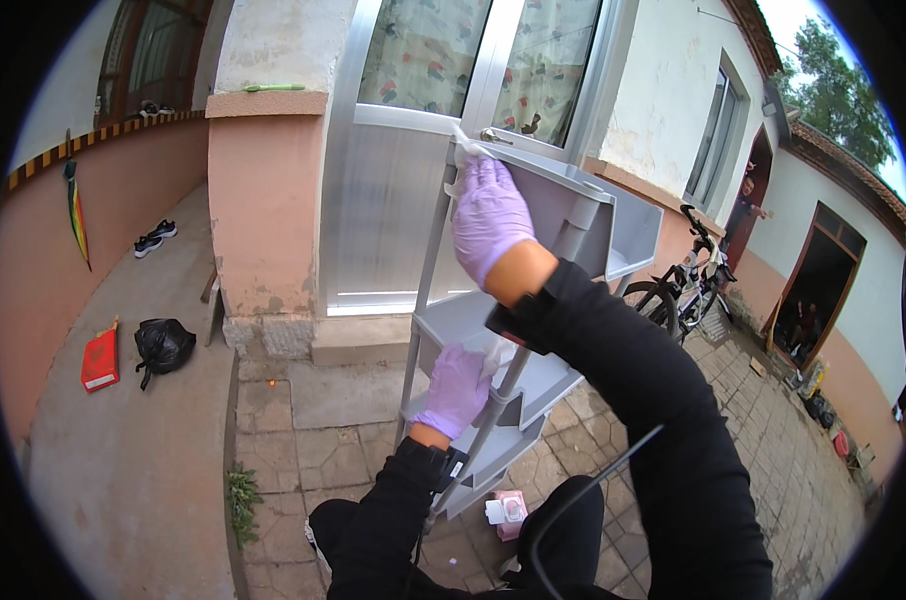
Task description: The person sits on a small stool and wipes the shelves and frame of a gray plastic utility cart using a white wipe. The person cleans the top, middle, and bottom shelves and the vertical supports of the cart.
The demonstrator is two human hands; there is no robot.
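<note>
A grey plastic tiered shelf rack (pixel 563 392) stands before me, with sloping bins and thin grey posts. My right hand (pixel 493 218), in a purple glove, reaches up to the top bin. Its fingers press a white wipe (pixel 467 146) against the bin's upper left corner. Lower down, my left hand (pixel 455 390), also gloved in purple, is closed beside a post at the second tier. White crumpled material, apparently another wipe (pixel 498 352), shows at its fingertips. On the paving by my knee sits a pink pack of wipes (pixel 510 512) with its white lid raised.
Behind the rack is a metal-framed door (pixel 393 210). A bicycle (pixel 681 275) leans to the right, and a person (pixel 745 208) is at a far doorway. On the left walkway lie a black bag (pixel 164 345), a red box (pixel 101 358) and shoes (pixel 155 238). A dark cable (pixel 593 485) crosses near my knee.
</note>
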